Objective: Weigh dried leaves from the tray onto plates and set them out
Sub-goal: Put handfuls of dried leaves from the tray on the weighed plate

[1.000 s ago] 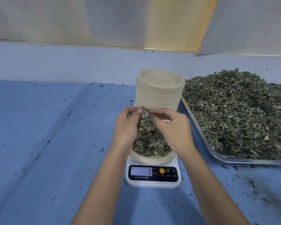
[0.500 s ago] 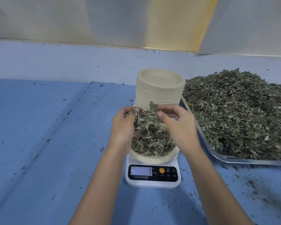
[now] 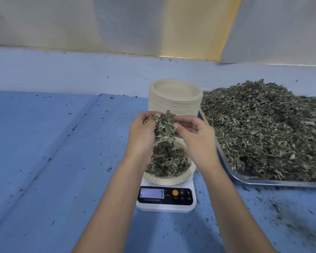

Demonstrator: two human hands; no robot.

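A beige paper plate (image 3: 171,180) heaped with dried leaves (image 3: 169,161) sits on a white digital scale (image 3: 166,198) whose display reads 7. Above the plate, my left hand (image 3: 142,136) and my right hand (image 3: 195,141) face each other and hold a clump of dried leaves (image 3: 165,125) between their fingers. A metal tray (image 3: 263,181) piled with dried leaves (image 3: 263,128) lies to the right. A tall stack of empty paper plates (image 3: 175,99) stands behind the scale.
The blue table covering (image 3: 53,152) is dotted with leaf crumbs, thickest at the front right (image 3: 281,212). A pale blue wall band (image 3: 80,73) and light curtains close off the back.
Both hands have lifted the clump of leaves higher above the plate and drawn slightly apart. The scale reading stays at 7.
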